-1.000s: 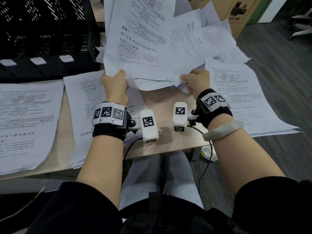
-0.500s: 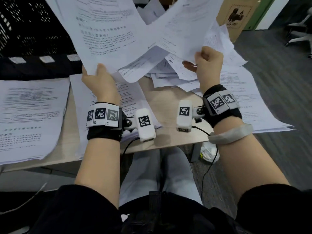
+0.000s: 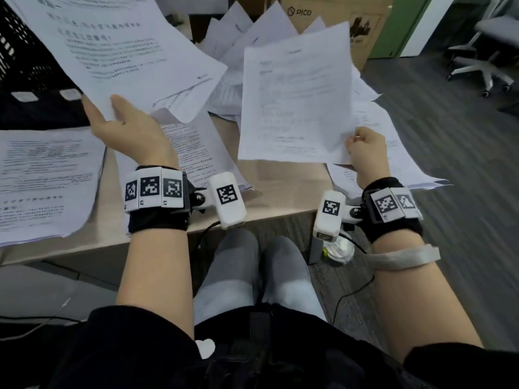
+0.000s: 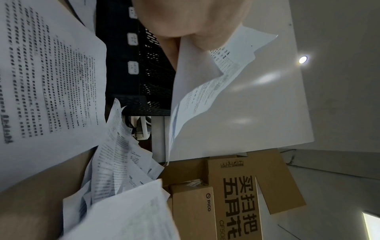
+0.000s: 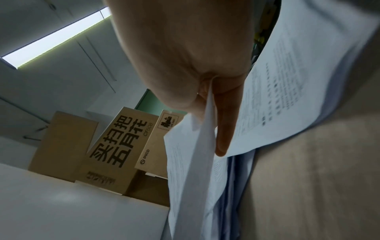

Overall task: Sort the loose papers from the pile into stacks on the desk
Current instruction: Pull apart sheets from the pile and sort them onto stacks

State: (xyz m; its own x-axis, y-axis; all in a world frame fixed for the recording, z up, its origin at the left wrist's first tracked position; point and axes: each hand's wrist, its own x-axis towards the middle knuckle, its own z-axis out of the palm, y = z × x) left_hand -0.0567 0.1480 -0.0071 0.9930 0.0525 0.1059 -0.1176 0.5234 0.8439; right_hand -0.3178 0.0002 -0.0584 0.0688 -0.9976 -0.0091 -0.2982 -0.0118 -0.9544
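Blurring print on raised sheet point(image 3: 295, 105)

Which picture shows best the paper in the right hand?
The head view: the whole sheet shows, pinched at its corner by the right hand. The right wrist view shows it edge-on, and the left wrist view only a blurred corner.
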